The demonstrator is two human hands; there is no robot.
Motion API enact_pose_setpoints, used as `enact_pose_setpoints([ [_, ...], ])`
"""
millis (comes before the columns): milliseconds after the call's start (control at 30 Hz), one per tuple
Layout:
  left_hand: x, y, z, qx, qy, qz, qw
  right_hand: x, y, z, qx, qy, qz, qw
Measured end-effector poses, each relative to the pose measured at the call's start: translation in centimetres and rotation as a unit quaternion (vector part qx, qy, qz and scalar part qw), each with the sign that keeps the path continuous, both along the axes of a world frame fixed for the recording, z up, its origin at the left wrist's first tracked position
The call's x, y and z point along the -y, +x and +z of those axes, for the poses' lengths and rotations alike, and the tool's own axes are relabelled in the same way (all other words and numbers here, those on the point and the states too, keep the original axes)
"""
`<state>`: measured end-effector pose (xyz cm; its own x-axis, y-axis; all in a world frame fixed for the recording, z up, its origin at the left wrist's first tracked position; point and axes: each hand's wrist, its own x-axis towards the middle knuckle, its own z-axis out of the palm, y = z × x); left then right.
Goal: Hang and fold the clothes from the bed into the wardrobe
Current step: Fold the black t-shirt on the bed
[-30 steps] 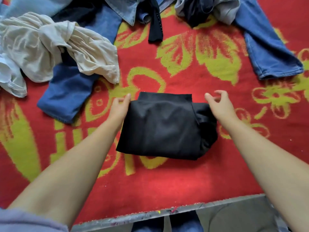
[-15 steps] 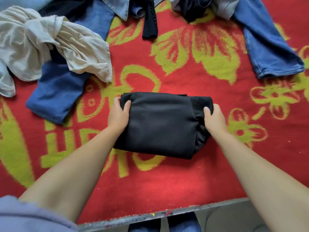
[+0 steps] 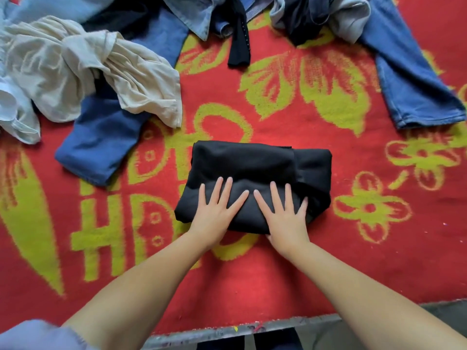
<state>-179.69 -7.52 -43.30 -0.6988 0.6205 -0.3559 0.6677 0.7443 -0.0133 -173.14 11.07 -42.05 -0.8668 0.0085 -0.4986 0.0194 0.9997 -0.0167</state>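
Observation:
A folded black garment [image 3: 255, 168] lies in a compact rectangle on the red and yellow bed cover [image 3: 278, 274]. My left hand [image 3: 214, 213] presses flat on its near left part, fingers spread and straight. Beside it, my right hand [image 3: 284, 215] lies flat on the near right part, fingers also spread. Neither hand grips the cloth. The wardrobe is out of view.
Unfolded clothes lie along the far side: a cream shirt [image 3: 75, 69] over blue trousers [image 3: 106, 140] at the left, a black strip [image 3: 238, 44] in the middle, blue jeans [image 3: 414, 79] at the right. The bed's near edge [image 3: 227, 332] runs along the bottom.
Both hands left the garment's left and right sides, where they gripped its edges, and now lie flat on top of it near the front.

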Motion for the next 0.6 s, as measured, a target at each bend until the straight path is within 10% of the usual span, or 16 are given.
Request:
enact_pose_setpoints([
  [233, -1.3, -3.5, 6.3, 0.094, -0.003, 0.058, 0.994, -0.8, -5.0, 6.6, 0.045, -0.05, -0.005, 0.998],
  [600, 5.9, -3.7, 24.5, -0.009, 0.045, 0.177, 0.983, 5.2, -10.4, 24.9, -0.041, -0.032, 0.179, 0.982],
])
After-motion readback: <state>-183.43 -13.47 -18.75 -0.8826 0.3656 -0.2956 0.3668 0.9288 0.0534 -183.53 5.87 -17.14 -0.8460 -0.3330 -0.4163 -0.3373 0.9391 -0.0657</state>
